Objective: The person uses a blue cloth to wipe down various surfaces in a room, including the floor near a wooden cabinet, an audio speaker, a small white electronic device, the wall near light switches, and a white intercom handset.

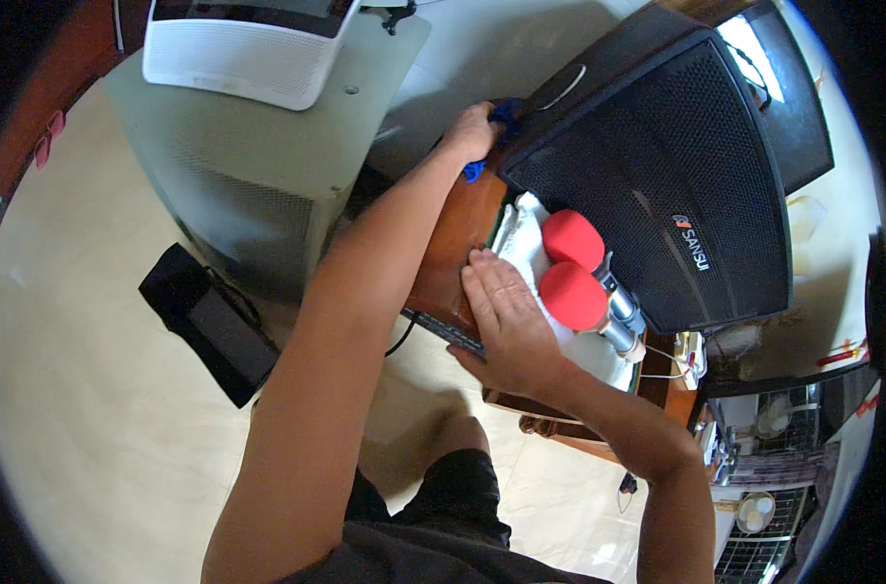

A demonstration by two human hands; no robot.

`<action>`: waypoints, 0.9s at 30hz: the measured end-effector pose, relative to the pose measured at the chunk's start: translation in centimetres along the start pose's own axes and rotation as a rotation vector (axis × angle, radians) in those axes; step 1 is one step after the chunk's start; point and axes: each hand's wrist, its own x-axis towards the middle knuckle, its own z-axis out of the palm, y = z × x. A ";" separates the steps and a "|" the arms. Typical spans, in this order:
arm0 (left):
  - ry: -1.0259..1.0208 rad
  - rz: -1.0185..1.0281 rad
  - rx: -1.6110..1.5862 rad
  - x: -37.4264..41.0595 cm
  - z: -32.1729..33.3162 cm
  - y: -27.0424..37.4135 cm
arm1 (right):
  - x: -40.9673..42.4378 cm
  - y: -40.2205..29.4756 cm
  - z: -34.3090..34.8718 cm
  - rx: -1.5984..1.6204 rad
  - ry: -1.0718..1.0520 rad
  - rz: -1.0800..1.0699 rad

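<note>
My left hand (pixel 473 133) is closed around a bunched blue cloth (pixel 507 120) at the back edge of a brown wooden cabinet top (pixel 443 255), beside a black Sansui loudspeaker (pixel 654 182). Palm down, my right hand (pixel 512 321) lies with its fingers spread a little on the wood, next to a folded white cloth (pixel 521 233), and holds nothing that shows. Two microphones with red foam covers (pixel 573 296) rest on that white cloth, between my right hand and the loudspeaker. Part of the blue cloth is hidden under my left hand.
A glass-topped stand (pixel 267 139) carries a white device with a perforated front (pixel 235 62) at the upper left. On the tiled floor stands a black box-like object (pixel 216 328). A white power strip (pixel 689 358) with cables lies right of the microphones. A black cable hangs by the cabinet.
</note>
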 end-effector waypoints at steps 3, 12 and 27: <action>-0.003 0.125 0.012 1.2 1.8 -0.7 | -0.4 0.1 0.0 0.011 -0.010 0.024; -0.113 0.085 0.015 11.2 4.1 -7.4 | 0.5 0.6 0.4 0.055 0.009 -0.025; -0.309 -0.136 -0.008 7.6 7.7 -4.4 | -2.1 0.6 0.6 0.044 -0.065 0.121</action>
